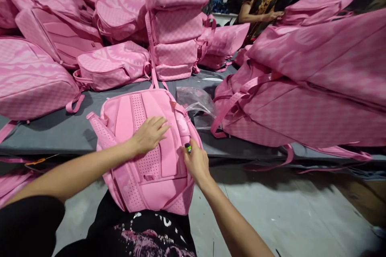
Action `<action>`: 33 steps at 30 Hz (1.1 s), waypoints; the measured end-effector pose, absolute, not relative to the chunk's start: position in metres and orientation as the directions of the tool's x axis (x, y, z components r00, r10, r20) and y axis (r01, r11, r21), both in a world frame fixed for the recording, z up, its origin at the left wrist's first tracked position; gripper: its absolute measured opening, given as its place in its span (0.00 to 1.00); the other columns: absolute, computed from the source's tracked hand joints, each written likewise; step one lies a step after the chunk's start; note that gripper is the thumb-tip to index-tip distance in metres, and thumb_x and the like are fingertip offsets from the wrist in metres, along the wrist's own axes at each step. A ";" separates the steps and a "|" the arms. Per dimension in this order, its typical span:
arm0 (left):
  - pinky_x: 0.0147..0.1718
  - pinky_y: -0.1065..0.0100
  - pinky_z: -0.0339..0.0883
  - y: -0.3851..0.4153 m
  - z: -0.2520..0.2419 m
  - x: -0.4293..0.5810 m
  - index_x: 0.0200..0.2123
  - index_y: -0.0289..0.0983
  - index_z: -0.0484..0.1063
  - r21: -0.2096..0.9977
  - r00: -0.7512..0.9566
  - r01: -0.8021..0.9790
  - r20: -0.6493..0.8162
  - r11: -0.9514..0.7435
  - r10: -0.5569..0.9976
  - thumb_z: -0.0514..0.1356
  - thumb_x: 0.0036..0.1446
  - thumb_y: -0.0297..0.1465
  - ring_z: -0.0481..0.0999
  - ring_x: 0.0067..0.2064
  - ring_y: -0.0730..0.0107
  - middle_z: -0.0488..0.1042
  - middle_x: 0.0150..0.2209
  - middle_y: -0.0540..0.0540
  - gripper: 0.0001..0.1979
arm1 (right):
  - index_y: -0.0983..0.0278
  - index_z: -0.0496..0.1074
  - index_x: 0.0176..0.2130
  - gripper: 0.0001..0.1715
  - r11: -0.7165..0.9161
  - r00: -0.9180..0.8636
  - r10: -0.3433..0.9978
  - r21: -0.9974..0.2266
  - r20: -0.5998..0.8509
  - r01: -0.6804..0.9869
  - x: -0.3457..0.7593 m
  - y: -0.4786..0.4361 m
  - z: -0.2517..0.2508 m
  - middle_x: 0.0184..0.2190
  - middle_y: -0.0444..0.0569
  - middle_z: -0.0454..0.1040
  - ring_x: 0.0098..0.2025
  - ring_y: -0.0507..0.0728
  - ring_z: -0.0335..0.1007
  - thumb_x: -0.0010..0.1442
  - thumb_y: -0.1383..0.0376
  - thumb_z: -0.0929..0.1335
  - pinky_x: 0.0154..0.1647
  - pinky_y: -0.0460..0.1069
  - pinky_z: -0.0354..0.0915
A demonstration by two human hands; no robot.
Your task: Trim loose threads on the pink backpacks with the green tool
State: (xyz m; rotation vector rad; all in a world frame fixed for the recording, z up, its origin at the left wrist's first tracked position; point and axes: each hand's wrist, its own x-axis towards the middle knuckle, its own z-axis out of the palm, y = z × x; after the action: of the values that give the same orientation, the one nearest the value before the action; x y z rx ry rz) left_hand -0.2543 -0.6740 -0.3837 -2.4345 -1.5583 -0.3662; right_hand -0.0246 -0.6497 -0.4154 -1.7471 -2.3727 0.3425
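Right hand (197, 164) curled around a small green-and-black tool (188, 148), the side of a pink backpack (164, 192) is being worked at, while its padded back is being covered by the left hand (150, 133), fingers loosely extended. The backpack is being propped between lap (150, 235) and table (60, 138). Its body looks sewn and its straps (99, 128) attached; what is left cannot be told. Beyond the backpack, stacked pink bags (177, 26) are being kept.

Pink backpack (170, 156), padded side up, over edge of grey table (66, 136); green-black tool (188, 148) at right side
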 end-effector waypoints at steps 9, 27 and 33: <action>0.43 0.57 0.58 -0.590 -0.339 -0.258 0.32 0.37 0.75 -0.243 0.752 0.655 0.116 -0.716 0.648 0.46 0.69 0.50 0.71 0.37 0.62 0.76 0.33 0.43 0.28 | 0.69 0.69 0.50 0.15 0.557 -0.404 0.809 -0.333 0.427 0.761 -0.004 -0.651 -0.439 0.34 0.54 0.80 0.37 0.60 0.75 0.68 0.63 0.62 0.44 0.53 0.59; 0.51 0.51 0.58 -0.603 -0.371 -0.270 0.39 0.36 0.75 -0.127 0.594 0.804 0.123 -0.581 0.795 0.69 0.50 0.52 0.69 0.45 0.54 0.75 0.38 0.43 0.25 | 0.67 0.71 0.54 0.16 0.627 -0.475 0.732 -0.210 0.489 0.750 -0.007 -0.638 -0.420 0.45 0.56 0.77 0.43 0.59 0.73 0.68 0.68 0.64 0.41 0.50 0.65; 0.60 0.55 0.52 -0.624 -0.400 -0.272 0.34 0.39 0.73 -0.132 0.606 0.762 0.491 -0.634 0.626 0.55 0.68 0.41 0.67 0.43 0.62 0.75 0.37 0.48 0.14 | 0.65 0.77 0.44 0.15 0.901 -0.800 0.389 -0.011 0.457 0.433 -0.034 -0.587 -0.394 0.38 0.50 0.77 0.37 0.56 0.67 0.67 0.75 0.62 0.34 0.48 0.60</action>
State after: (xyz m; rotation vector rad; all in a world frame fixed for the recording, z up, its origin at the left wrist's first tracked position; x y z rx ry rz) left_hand -0.2722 -0.6245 -0.4001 -2.5062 -1.1221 -0.5818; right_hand -0.0338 -0.5869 -0.3938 -0.5966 -2.6064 -0.1297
